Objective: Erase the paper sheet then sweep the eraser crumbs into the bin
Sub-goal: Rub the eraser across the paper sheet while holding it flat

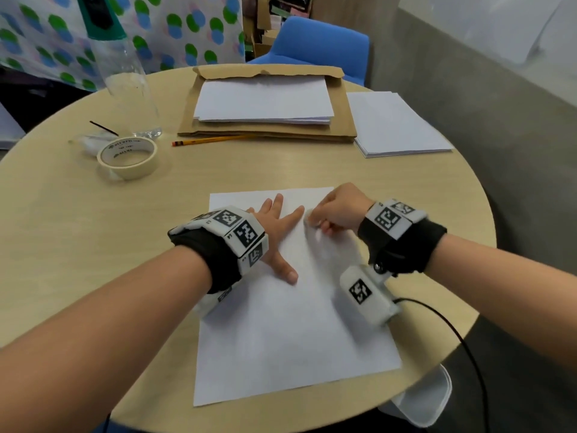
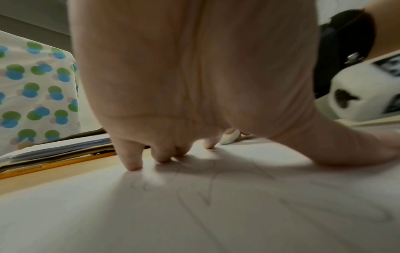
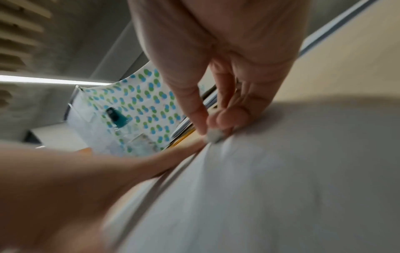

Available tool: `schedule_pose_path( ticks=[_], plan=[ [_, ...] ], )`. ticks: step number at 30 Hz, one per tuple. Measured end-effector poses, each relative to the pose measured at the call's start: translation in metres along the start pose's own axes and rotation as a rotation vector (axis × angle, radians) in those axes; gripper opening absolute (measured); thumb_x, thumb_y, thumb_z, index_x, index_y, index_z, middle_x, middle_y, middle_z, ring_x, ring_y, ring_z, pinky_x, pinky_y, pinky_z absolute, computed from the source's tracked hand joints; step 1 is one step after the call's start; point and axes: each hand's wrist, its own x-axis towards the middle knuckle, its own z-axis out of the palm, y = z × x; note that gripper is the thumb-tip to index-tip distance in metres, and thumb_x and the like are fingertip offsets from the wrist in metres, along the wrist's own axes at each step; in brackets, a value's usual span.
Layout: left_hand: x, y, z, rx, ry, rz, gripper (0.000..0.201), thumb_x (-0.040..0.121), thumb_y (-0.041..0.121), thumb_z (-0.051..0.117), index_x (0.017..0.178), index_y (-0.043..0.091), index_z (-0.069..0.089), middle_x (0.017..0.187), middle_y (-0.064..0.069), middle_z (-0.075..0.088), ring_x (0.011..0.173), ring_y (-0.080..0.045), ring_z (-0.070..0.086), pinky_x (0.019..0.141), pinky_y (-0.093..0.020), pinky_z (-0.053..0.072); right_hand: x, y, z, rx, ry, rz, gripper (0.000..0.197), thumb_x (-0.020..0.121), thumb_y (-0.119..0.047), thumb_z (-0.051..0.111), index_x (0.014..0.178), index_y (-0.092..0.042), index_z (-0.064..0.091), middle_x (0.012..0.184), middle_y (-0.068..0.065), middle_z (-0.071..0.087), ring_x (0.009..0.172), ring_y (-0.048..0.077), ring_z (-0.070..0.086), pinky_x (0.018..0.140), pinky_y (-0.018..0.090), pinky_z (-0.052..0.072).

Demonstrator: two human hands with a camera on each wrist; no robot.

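Observation:
A white paper sheet (image 1: pixel 290 323) lies on the round table in front of me; faint pencil lines (image 2: pixel 194 193) show on it in the left wrist view. My left hand (image 1: pixel 274 232) lies flat on the sheet's upper left part, fingers spread and pressing it down. My right hand (image 1: pixel 337 210) pinches a small white eraser (image 1: pixel 312 218) between thumb and fingers, its tip on the paper near the top right, just beside my left index finger. The eraser (image 3: pixel 213 136) looks blurred in the right wrist view. A white bin (image 1: pixel 427 398) shows below the table's right edge.
A roll of masking tape (image 1: pixel 128 157), a yellow pencil (image 1: pixel 212 140) and a clear bottle (image 1: pixel 131 95) sit at the far left. A cardboard envelope with a paper stack (image 1: pixel 265 101) and a second stack (image 1: pixel 396 123) lie at the back. A blue chair (image 1: pixel 318 42) stands behind.

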Motion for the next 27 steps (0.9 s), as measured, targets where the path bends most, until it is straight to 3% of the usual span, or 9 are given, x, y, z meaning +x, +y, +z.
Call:
schedule_pose_path(
  ticks=[2, 4, 8, 11, 15, 19, 21, 24, 27],
  plan=[
    [0.0, 0.0, 0.001, -0.004, -0.001, 0.0, 0.128, 0.067, 0.059, 0.072, 0.146, 0.026, -0.023, 0.153, -0.015, -0.028, 0.144, -0.031, -0.019, 0.117, -0.05, -0.001, -0.017, 0.004, 0.015, -0.068, -0.134, -0.031, 0.008, 0.068, -0.01, 0.075, 0.07, -0.004, 0.071, 0.054, 0.003, 0.064, 0.056, 0.017, 0.06, 0.069, 0.033, 0.055],
    [-0.001, 0.0, 0.001, -0.007, -0.001, -0.001, 0.128, 0.067, 0.058, 0.072, 0.146, 0.026, -0.024, 0.153, -0.015, -0.028, 0.144, -0.031, -0.02, 0.117, -0.049, -0.001, -0.024, 0.004, 0.02, -0.09, -0.238, -0.033, 0.01, 0.069, -0.011, 0.075, 0.071, -0.003, 0.07, 0.054, 0.003, 0.063, 0.055, 0.016, 0.058, 0.068, 0.033, 0.054],
    [-0.001, 0.0, 0.0, -0.014, 0.001, -0.001, 0.128, 0.066, 0.058, 0.073, 0.146, 0.026, -0.023, 0.154, -0.014, -0.027, 0.144, -0.031, -0.018, 0.118, -0.049, -0.001, 0.005, -0.005, 0.0, -0.013, -0.062, -0.001, 0.029, 0.069, -0.01, 0.075, 0.092, 0.008, 0.071, 0.066, 0.01, 0.064, 0.068, 0.023, 0.059, 0.084, 0.039, 0.054],
    [-0.001, 0.001, 0.001, -0.016, 0.004, -0.006, 0.128, 0.067, 0.057, 0.073, 0.146, 0.026, -0.023, 0.153, -0.014, -0.028, 0.145, -0.031, -0.018, 0.117, -0.049, -0.001, 0.004, -0.005, 0.007, -0.054, -0.037, -0.025, 0.022, 0.069, -0.01, 0.073, 0.086, 0.004, 0.072, 0.068, 0.011, 0.066, 0.066, 0.023, 0.061, 0.083, 0.039, 0.056],
    [0.0, 0.001, 0.001, -0.008, -0.006, -0.008, 0.128, 0.067, 0.057, 0.073, 0.146, 0.025, -0.024, 0.153, -0.015, -0.029, 0.144, -0.031, -0.019, 0.117, -0.049, -0.001, -0.016, 0.005, 0.021, -0.085, -0.233, -0.041, 0.018, 0.069, -0.011, 0.075, 0.08, 0.002, 0.07, 0.063, 0.008, 0.064, 0.063, 0.021, 0.06, 0.078, 0.037, 0.056],
    [-0.001, 0.001, -0.001, -0.012, -0.009, -0.01, 0.127, 0.066, 0.058, 0.072, 0.146, 0.027, -0.022, 0.154, -0.013, -0.028, 0.145, -0.03, -0.018, 0.117, -0.048, -0.001, 0.009, 0.001, -0.006, -0.004, -0.041, -0.002, 0.027, 0.069, -0.011, 0.076, 0.09, 0.006, 0.072, 0.063, 0.009, 0.064, 0.065, 0.022, 0.059, 0.085, 0.04, 0.054],
    [-0.002, 0.001, -0.001, -0.016, -0.01, -0.011, 0.127, 0.066, 0.058, 0.072, 0.146, 0.028, -0.022, 0.154, -0.013, -0.028, 0.145, -0.029, -0.019, 0.117, -0.047, -0.002, 0.008, 0.001, -0.004, -0.008, -0.002, -0.028, 0.019, 0.07, -0.01, 0.075, 0.083, 0.003, 0.072, 0.061, 0.007, 0.063, 0.062, 0.02, 0.059, 0.083, 0.039, 0.055],
    [-0.001, 0.001, 0.001, -0.012, -0.005, -0.019, 0.123, 0.07, 0.061, 0.068, 0.146, 0.029, -0.023, 0.153, -0.014, -0.029, 0.144, -0.031, -0.019, 0.117, -0.047, -0.002, -0.014, 0.01, 0.014, -0.102, -0.125, -0.098, 0.011, 0.068, -0.012, 0.077, 0.068, -0.007, 0.067, 0.062, 0.005, 0.064, 0.058, 0.017, 0.058, 0.072, 0.034, 0.055],
    [0.002, 0.002, 0.003, 0.004, 0.0, -0.031, 0.119, 0.07, 0.066, 0.064, 0.144, 0.034, -0.023, 0.152, -0.015, -0.03, 0.144, -0.033, -0.02, 0.117, -0.049, -0.002, -0.022, 0.012, 0.013, -0.126, -0.272, -0.085, 0.008, 0.069, -0.012, 0.077, 0.07, -0.007, 0.07, 0.063, 0.006, 0.063, 0.057, 0.017, 0.056, 0.065, 0.029, 0.051]
  ],
)
